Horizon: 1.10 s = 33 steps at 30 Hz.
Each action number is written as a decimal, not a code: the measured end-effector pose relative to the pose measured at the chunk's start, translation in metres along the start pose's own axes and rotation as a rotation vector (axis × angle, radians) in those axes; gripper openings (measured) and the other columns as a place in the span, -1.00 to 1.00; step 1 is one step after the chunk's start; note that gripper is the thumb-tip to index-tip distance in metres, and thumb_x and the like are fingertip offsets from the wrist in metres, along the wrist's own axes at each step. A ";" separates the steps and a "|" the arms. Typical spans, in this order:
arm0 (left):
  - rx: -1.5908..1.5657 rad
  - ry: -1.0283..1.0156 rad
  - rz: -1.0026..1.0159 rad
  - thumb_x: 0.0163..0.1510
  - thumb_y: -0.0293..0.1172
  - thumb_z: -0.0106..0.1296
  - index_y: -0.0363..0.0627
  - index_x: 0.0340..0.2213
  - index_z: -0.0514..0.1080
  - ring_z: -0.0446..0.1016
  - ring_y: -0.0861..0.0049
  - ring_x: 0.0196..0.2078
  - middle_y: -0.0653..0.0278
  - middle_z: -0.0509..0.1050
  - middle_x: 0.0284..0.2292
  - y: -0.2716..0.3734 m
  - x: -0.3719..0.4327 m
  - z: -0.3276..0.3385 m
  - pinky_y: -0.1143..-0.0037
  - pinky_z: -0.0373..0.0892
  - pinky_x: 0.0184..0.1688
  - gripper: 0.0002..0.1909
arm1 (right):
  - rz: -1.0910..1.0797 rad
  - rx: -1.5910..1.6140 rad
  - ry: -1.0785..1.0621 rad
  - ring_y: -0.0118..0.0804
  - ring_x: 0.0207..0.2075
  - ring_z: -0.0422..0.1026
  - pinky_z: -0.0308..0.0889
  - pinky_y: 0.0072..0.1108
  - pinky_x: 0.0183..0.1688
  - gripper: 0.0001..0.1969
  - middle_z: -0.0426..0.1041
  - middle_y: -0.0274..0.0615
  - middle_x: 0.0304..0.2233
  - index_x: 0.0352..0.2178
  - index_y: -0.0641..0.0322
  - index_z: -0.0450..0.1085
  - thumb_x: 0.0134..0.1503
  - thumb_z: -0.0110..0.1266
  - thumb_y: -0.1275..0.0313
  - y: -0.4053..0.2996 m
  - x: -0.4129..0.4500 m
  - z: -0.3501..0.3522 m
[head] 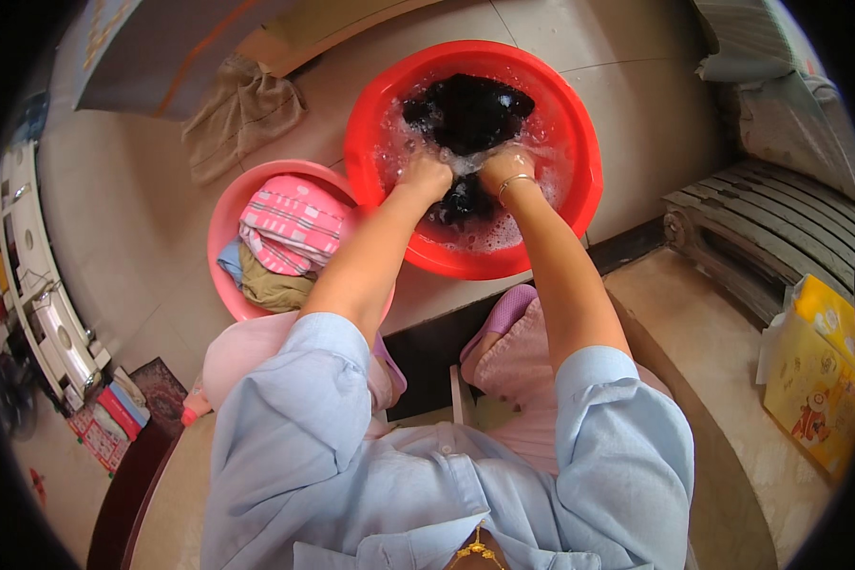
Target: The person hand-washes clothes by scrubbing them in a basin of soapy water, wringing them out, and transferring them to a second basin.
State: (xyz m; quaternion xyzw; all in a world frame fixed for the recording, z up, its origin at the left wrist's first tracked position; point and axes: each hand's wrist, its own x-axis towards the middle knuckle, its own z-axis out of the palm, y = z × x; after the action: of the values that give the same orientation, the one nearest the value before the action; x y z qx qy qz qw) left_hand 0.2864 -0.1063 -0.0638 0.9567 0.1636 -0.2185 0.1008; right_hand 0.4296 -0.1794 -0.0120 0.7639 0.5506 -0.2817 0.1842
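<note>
A large red plastic basin [590, 157] stands on the tiled floor, holding sudsy water and a soaked black cloth [474, 110]. My left hand [426, 177] is closed in a fist on the cloth's left side, low in the water. Opposite it, my right hand [507, 167] grips the cloth too, its fingers partly hidden by foam; a bracelet circles that wrist. Some black fabric bunches up between and below my hands, while the larger part bulges above the water beyond them.
Touching the red basin's left side, a pink basin [221, 214] holds a pink checked cloth [296, 221] and an olive garment [274, 281]. A brown rag [239, 117] lies farther off. To the right are a slatted wooden piece [769, 228] and a yellow printed bag [812, 385].
</note>
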 end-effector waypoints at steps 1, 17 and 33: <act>-0.002 -0.005 -0.003 0.04 -0.26 -0.22 -0.11 -0.18 0.44 0.44 0.12 -0.15 -0.01 0.48 -0.26 -0.003 0.005 0.003 0.08 0.13 0.06 -0.63 | -0.112 -0.063 -0.086 -0.06 -0.22 0.47 0.37 -0.33 -0.22 -0.74 0.50 0.00 -0.32 -0.32 0.20 0.49 -0.10 0.03 0.40 -0.001 0.001 -0.010; -0.389 -0.229 -0.366 0.02 -0.15 -0.19 -0.11 -0.16 0.45 0.32 0.09 0.02 0.01 0.37 -0.04 -0.048 0.049 -0.005 0.27 0.22 0.06 -0.56 | -0.145 -0.030 0.009 -0.18 0.00 0.35 0.29 -0.39 -0.02 -0.60 0.36 -0.10 -0.03 -0.10 0.11 0.37 0.01 -0.08 0.28 -0.009 0.047 -0.024; -1.328 0.607 -0.182 0.07 -0.37 -0.23 -0.05 -0.32 0.42 0.35 0.55 -0.42 0.28 0.40 -0.47 0.021 -0.101 -0.176 0.46 0.31 -0.39 -0.77 | -0.224 1.184 0.564 -0.25 -0.41 0.48 0.40 -0.47 -0.39 -0.73 0.47 -0.05 -0.39 -0.16 0.26 0.35 0.11 -0.19 0.51 0.011 -0.106 -0.070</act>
State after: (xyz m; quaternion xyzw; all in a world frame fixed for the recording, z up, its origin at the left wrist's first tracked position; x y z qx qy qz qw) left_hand 0.2750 -0.1061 0.1396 0.6953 0.3608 0.1938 0.5907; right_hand 0.4310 -0.2198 0.1095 0.7188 0.4061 -0.3432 -0.4479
